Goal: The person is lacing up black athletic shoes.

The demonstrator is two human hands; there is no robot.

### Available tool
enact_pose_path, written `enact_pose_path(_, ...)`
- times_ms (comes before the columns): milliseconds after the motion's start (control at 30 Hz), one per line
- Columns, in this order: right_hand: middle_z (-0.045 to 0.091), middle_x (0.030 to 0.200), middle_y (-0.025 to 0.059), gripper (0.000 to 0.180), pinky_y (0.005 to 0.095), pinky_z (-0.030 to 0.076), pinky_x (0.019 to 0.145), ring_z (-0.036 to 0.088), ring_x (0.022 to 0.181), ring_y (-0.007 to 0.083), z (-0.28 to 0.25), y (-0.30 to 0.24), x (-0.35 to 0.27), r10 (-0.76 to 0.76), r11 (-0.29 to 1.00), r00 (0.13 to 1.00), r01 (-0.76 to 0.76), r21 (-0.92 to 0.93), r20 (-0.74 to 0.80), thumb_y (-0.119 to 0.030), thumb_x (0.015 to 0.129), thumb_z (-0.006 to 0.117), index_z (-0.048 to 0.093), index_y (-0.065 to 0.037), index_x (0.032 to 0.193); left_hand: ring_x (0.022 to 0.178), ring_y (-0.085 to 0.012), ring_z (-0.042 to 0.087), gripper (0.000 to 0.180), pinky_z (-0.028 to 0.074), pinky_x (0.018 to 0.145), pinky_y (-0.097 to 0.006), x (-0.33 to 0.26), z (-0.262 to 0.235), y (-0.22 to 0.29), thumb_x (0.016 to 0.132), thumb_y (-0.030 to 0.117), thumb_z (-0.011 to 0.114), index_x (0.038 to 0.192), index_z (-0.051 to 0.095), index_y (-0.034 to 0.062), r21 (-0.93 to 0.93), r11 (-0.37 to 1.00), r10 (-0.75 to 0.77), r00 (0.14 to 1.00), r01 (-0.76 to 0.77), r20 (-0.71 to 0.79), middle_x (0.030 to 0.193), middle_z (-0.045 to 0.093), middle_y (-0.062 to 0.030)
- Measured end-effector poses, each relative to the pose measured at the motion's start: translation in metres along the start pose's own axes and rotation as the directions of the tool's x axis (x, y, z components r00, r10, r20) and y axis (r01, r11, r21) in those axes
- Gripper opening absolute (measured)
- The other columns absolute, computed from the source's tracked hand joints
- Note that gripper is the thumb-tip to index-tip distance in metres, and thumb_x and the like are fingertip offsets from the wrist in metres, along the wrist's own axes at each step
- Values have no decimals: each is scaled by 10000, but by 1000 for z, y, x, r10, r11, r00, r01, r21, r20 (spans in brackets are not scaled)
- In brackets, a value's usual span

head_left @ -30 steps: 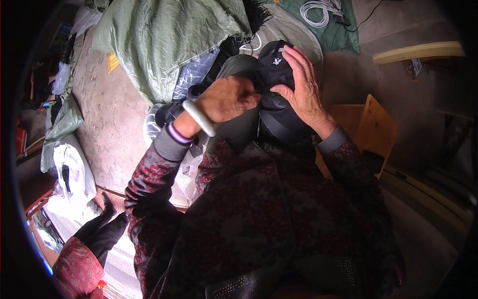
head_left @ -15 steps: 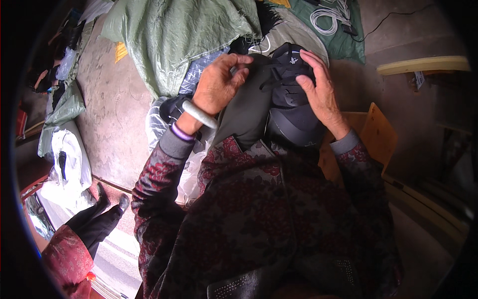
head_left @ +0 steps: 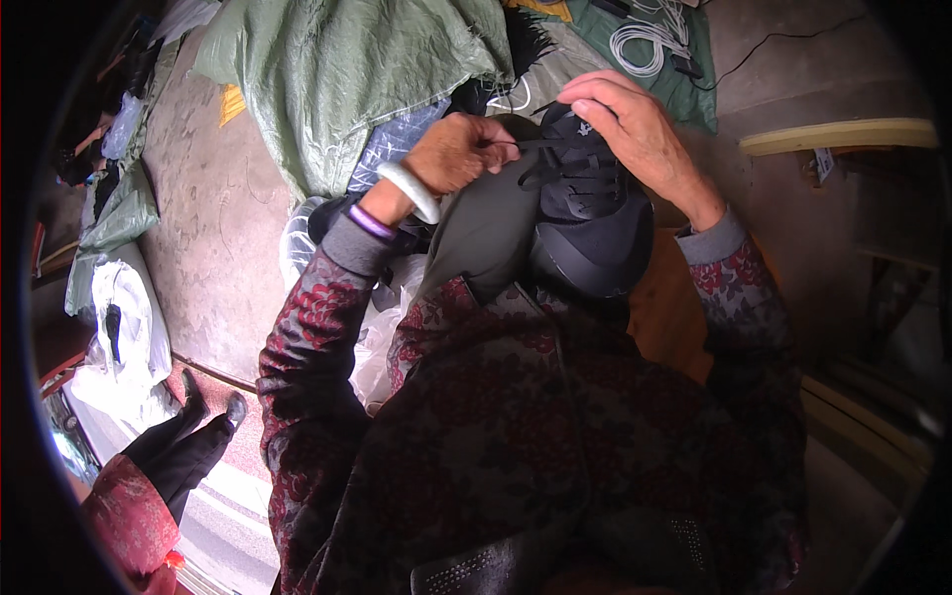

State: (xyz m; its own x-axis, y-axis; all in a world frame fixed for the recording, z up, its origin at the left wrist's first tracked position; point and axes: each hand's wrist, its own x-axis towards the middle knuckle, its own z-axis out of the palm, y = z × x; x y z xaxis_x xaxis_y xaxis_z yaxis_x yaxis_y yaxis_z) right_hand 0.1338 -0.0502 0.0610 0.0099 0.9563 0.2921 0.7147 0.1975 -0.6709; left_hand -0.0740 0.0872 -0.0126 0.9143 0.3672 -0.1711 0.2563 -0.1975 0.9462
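Note:
A black lace-up sneaker rests across my lap with its rounded toe toward me. Dark laces cross its upper, and a loop hangs over its left side. Beside the shoe, over my dark trouser leg, my left hand is closed in a pinch on what looks like a thin end of the shoelace. A pale bangle circles that wrist. My right hand is raised over the shoe's ankle opening, its fingers stretched out and the thumb just below them; nothing shows in it.
Green woven sheeting lies ahead, with clear plastic wrapping under its edge. Coiled white cable sits at the far right. An orange-brown wooden board stands by my right side. At lower left are another person's legs.
My right hand has moved up from the shoe's side to above its opening. My left hand has shifted slightly right and down, its fingers closing more tightly.

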Motion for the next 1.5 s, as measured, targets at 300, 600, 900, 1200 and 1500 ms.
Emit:
enact_pose_path(300, 627, 1150, 148, 294, 361, 479, 927, 616, 1064, 284, 40, 2, 57, -176, 983, 877, 132, 129, 447, -139, 959, 504, 597, 11, 1194, 787, -50, 514, 206, 431, 721, -213, -50, -23, 19, 963, 220, 663, 976, 693, 16, -101, 995, -13, 999, 18, 46, 828, 611, 39)
enact_pose_path(600, 653, 983, 93, 335, 307, 494, 786, 609, 913, 168, 52, -2, 84, -56, 926, 547, -285, 249, 835, -171, 903, 586, 578, 34, 1167, 773, -46, 512, 212, 428, 689, -223, -59, -17, 37, 974, 216, 646, 931, 675, 11, -59, 994, 92, 995, -90, 40, 801, 604, 28)
enact_pose_path(900, 632, 760, 105, 231, 361, 476, 688, 604, 705, 233, -2, 6, 57, 31, 999, 801, -8, -41, 599, -212, 866, 578, 644, 3, 918, 715, -152, 598, 263, 473, 650, -294, -54, -10, 24, 947, 242, 667, 887, 669, -14, 73, 982, 178, 984, -176, -19, 794, 638, -77)
enact_pose_path(1200, 605, 841, 148, 212, 428, 463, 749, 599, 821, 341, 1, -6, 41, 77, 986, 849, 13, -166, 523, -207, 913, 529, 600, -11, 876, 677, -297, 631, 201, 516, 651, -364, -32, 8, 11, 878, 177, 722, 979, 698, 4, 238, 926, 362, 865, -292, -348, 887, 679, -159)
enact_pose_path(1500, 600, 874, 144, 232, 422, 466, 794, 601, 854, 332, -2, -7, 38, 143, 980, 834, -44, -195, 533, -217, 936, 541, 620, 0, 904, 602, -171, 631, 223, 526, 598, -318, -3, 15, 19, 880, 124, 718, 1037, 678, -30, -32, 996, 76, 984, -83, -163, 817, 711, -136)
